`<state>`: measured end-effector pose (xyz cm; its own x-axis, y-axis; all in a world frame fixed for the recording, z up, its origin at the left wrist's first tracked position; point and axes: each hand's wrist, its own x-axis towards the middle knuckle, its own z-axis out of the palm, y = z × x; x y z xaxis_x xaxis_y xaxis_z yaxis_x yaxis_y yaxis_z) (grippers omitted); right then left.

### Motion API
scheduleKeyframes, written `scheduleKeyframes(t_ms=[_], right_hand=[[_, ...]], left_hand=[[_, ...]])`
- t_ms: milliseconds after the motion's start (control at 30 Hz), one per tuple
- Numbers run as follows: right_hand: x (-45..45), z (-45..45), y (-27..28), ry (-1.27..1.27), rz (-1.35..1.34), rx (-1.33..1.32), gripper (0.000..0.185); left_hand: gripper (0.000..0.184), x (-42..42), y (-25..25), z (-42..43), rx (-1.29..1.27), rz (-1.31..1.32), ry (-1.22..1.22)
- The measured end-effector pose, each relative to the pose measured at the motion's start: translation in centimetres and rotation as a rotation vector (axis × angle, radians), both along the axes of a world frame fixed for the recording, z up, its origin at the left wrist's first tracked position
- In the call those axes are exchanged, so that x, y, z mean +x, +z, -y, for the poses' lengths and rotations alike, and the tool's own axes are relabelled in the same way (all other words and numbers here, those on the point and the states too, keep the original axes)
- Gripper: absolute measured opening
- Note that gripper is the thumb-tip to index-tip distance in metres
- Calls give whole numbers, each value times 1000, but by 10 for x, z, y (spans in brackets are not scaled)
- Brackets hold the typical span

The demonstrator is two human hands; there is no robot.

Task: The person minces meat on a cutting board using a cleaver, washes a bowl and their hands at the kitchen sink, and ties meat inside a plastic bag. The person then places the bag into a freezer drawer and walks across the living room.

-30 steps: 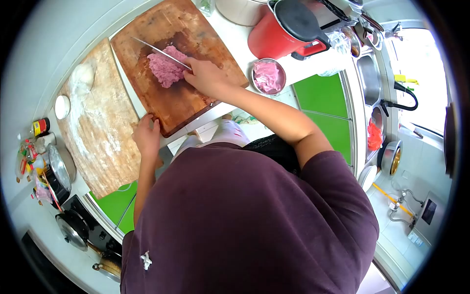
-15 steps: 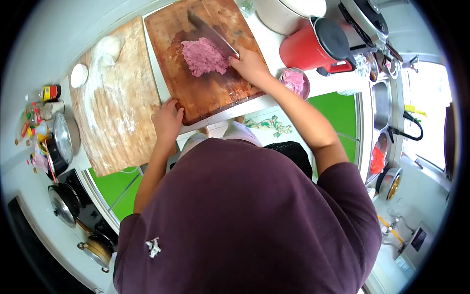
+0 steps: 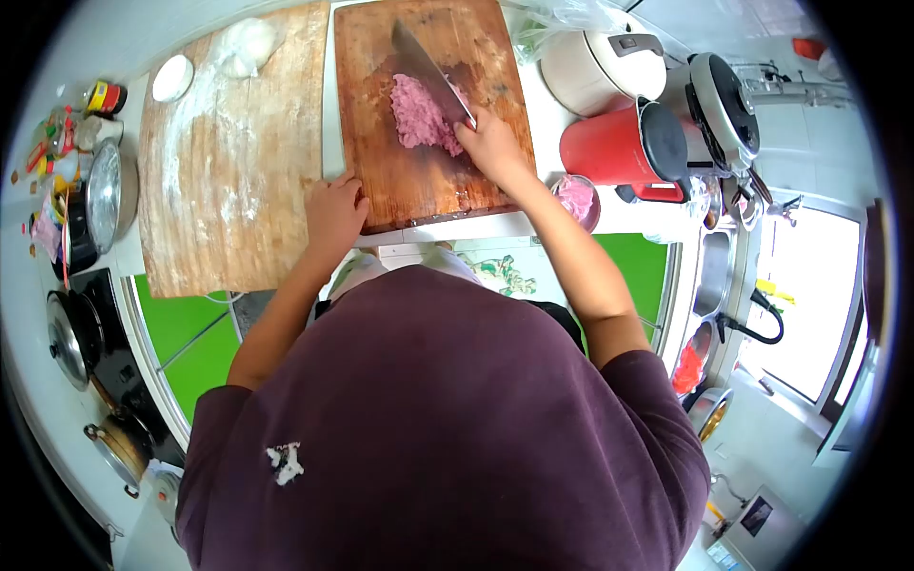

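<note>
My right hand point(image 3: 495, 152) is closed round the handle of a cleaver point(image 3: 430, 74). Its blade slants across the upper right part of a pile of pink minced meat point(image 3: 419, 114), with a little meat showing past the blade. The meat lies on a dark, wet-looking wooden cutting board point(image 3: 381, 195). At that board's near left corner, my left hand point(image 3: 333, 217) grips the edge with curled fingers. Some fingertips are partly hidden.
Left of it lies a floured wooden board point(image 3: 238, 190) bearing a white bowl point(image 3: 172, 78) and dough under plastic point(image 3: 248, 48). A red jug point(image 3: 605, 147), a white pot point(image 3: 586, 76) and a small bowl with pink plastic point(image 3: 576, 197) stand to the right.
The whole view has turned and shifted a little. The cleaver has moved from the meat's right edge onto the meat. My left hand keeps its place at the board's corner.
</note>
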<state>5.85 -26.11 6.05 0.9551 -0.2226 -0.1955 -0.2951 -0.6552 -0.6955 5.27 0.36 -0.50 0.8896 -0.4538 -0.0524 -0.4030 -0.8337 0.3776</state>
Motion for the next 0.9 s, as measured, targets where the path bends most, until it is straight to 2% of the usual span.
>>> scheduleKeyframes(t_ms=[33, 100, 133, 167, 233, 267, 367, 400, 500, 633, 733, 833, 867, 900], right_hand=[[2, -5, 10, -23, 53, 27, 32], [13, 9, -45, 63, -82, -86, 31], [18, 7, -49, 104, -144, -142, 31], [20, 12, -50, 98, -125, -113, 31], [16, 4, 0, 95, -99, -57, 30], [10, 1, 5, 68, -20, -45, 30], [6, 17, -46, 198, -149, -216, 29], [8, 19, -39, 248, -125, -194, 30], [2, 19, -17, 87, -37, -10, 31], [-19, 21, -17, 96, -45, 7, 31], [-18, 31, -18, 125, -113, 19, 31], [-31, 26, -15, 121, -73, -101, 33], [-30, 30, -21, 214, -182, -237, 35], [-33, 34, -27, 237, -168, -226, 34]], left_hand=[[27, 1, -5, 1, -37, 16, -1], [24, -2, -3, 3, -12, 35, -3], [23, -1, 0, 4, 2, 50, -4], [23, 2, 1, 4, -1, 54, -15], [23, 3, -1, 0, -10, 51, -28], [23, 4, -2, 0, -22, 48, -19], [22, 0, -2, 0, -31, 45, -10], [23, 1, -1, 1, -21, 56, -9], [21, 2, -2, 2, -34, 33, 12], [20, -1, -7, 3, -59, 89, 30], [21, -1, -1, 7, -16, 30, 49], [26, -1, 1, 7, 12, 32, 52], [25, -3, -2, 6, -3, 32, 63], [23, -4, -5, 7, -17, 33, 69]])
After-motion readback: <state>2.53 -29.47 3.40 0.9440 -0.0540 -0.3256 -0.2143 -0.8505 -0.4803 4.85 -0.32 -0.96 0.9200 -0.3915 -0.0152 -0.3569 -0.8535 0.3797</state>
